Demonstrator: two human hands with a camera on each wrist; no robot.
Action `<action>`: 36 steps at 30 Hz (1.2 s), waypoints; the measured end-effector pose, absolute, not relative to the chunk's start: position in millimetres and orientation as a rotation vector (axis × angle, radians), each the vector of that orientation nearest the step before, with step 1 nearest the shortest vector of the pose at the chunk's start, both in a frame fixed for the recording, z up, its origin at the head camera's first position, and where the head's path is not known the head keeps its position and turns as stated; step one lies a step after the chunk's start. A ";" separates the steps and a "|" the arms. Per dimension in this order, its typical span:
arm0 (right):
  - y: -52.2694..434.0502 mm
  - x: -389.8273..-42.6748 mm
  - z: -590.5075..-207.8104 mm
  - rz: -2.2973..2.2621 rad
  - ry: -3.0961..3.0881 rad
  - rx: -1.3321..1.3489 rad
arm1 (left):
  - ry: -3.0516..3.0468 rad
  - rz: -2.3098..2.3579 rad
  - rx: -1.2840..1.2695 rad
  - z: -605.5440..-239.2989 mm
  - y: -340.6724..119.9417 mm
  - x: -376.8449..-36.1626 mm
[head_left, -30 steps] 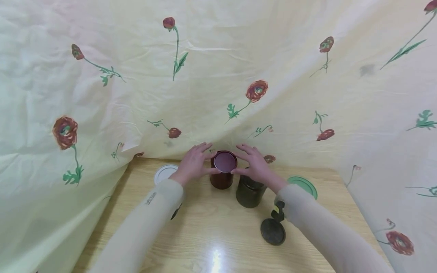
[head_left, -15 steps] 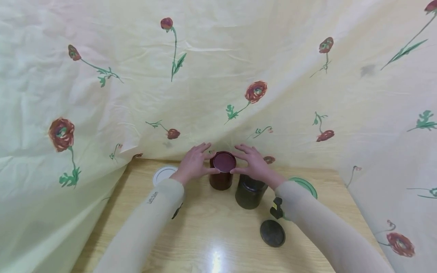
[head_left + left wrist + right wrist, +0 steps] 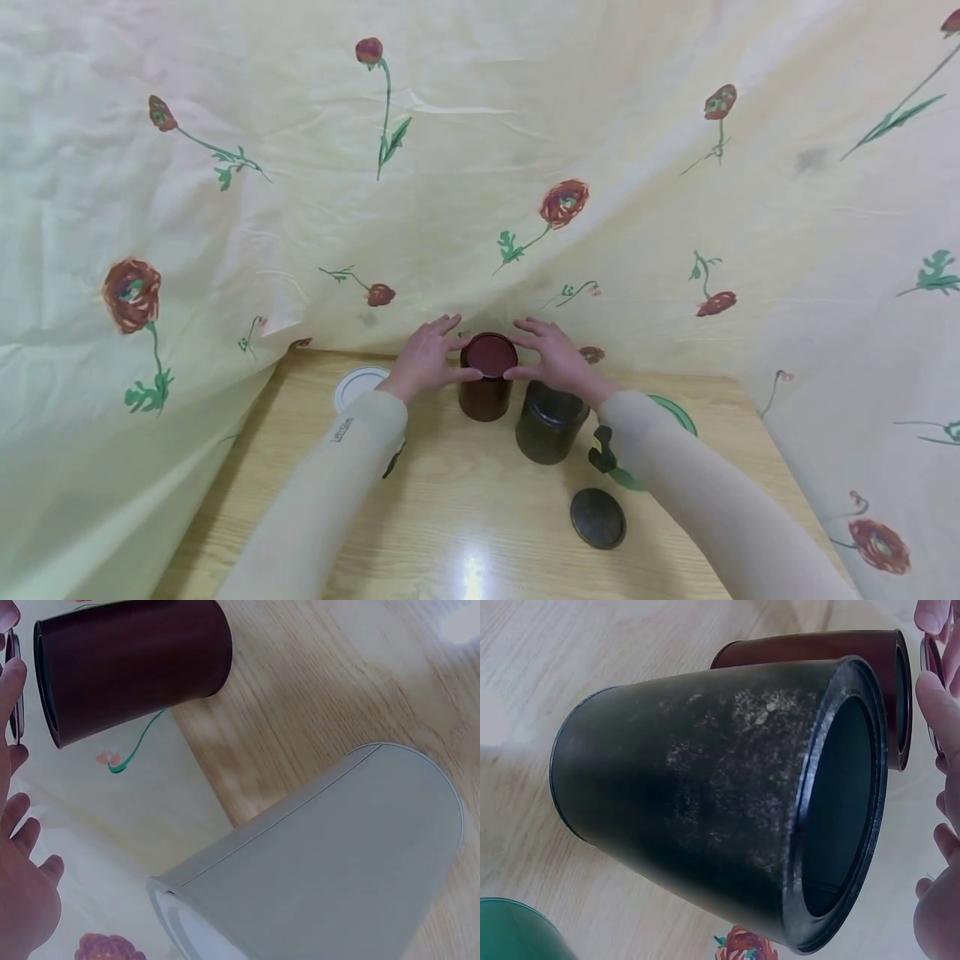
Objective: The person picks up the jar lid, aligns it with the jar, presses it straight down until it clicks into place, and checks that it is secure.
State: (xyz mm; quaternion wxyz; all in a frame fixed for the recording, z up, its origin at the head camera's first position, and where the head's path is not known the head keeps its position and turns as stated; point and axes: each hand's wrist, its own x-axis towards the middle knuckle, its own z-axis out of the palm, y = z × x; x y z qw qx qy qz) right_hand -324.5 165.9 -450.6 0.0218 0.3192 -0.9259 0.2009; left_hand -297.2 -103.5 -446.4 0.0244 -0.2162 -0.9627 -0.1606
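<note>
Both hands pinch the maroon lid (image 3: 489, 355) by its rim, left hand (image 3: 424, 360) and right hand (image 3: 557, 359) on opposite sides, fingers fanned, probably to keep it level just above the maroon canister (image 3: 486, 397). Open dark canister (image 3: 550, 422) stands beside; its dark lid (image 3: 597, 517) lies near on the table (image 3: 465, 508).

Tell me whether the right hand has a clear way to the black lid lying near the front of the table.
Probably yes. The right hand holds the red lid, but the black lid lies bare, beside its own forearm, with nothing over it.
</note>
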 end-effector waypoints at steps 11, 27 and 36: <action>163.6 -331.1 -451.6 0.638 -2.905 0.975 | -3.023 -0.472 -0.654 -448.2 -103.1 -303.9; 165.1 -336.6 -462.0 0.590 -2.966 0.971 | -3.074 -0.409 -0.678 -456.9 -101.2 -304.7; 159.1 -333.9 -451.5 0.490 -3.073 0.976 | -3.093 -0.424 -0.657 -464.7 -101.9 -306.9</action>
